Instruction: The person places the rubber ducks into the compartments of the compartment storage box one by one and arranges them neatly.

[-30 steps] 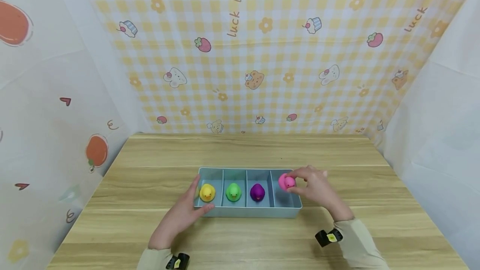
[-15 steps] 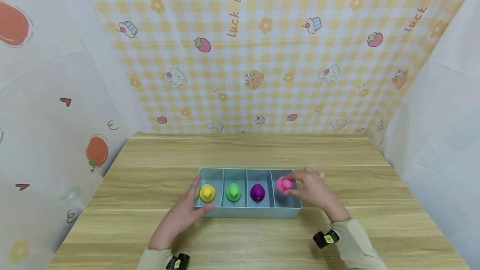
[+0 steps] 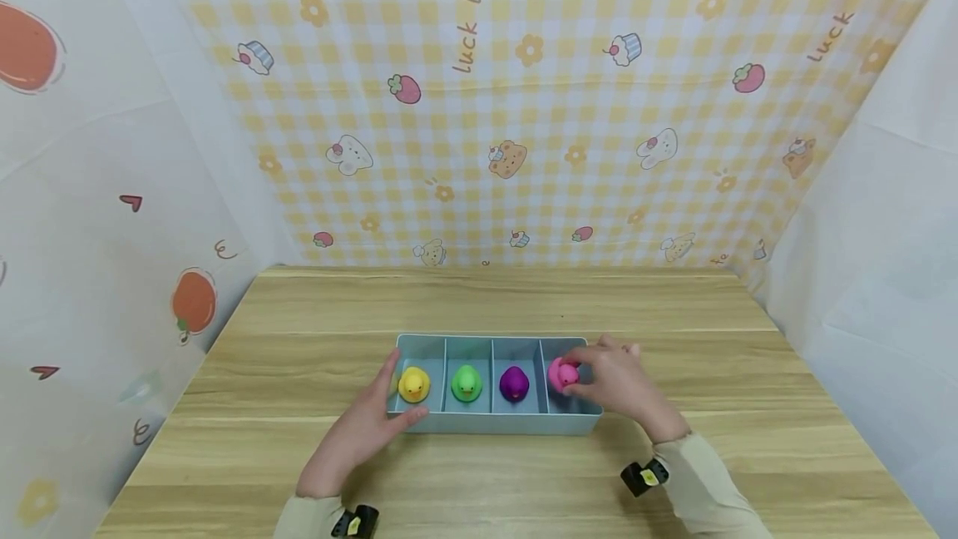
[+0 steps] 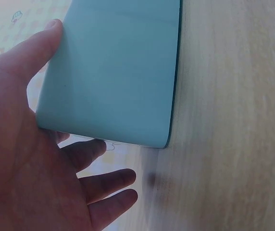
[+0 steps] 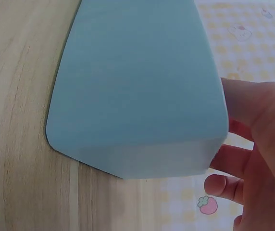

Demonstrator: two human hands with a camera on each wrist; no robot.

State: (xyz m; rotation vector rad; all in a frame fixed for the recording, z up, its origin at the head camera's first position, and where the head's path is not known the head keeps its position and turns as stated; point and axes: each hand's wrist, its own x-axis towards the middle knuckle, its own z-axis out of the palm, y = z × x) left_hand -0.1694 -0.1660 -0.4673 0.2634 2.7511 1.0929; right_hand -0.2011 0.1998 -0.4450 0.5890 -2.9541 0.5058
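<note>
In the head view, a pale blue box point(image 3: 494, 423) with several compartments sits on the table. The right hand point(image 3: 617, 377) pinches a pink toy duck point(image 3: 563, 375) between thumb and fingers inside the rightmost compartment. Seen from the right wrist, the box wall hides the duck, and this hand's fingers point(image 5: 236, 161) reach over the rim. Yellow point(image 3: 414, 385), green point(image 3: 466, 384) and purple toy ducks point(image 3: 514, 384) each occupy a compartment. Around the box's left end, the left hand point(image 3: 367, 418) lies spread, thumb on the front rim, its other fingers extended along the end wall.
The wooden table point(image 3: 494, 481) has a patterned yellow check cloth point(image 3: 479, 190) hanging behind it. White cloth sheets flank it at left point(image 3: 112, 273) and right point(image 3: 883, 273). Each wrist wears a small black camera.
The right hand has moved slightly left and toward the person, bringing the pink toy duck toward the middle of the rightmost compartment. The left hand and box have stayed put.
</note>
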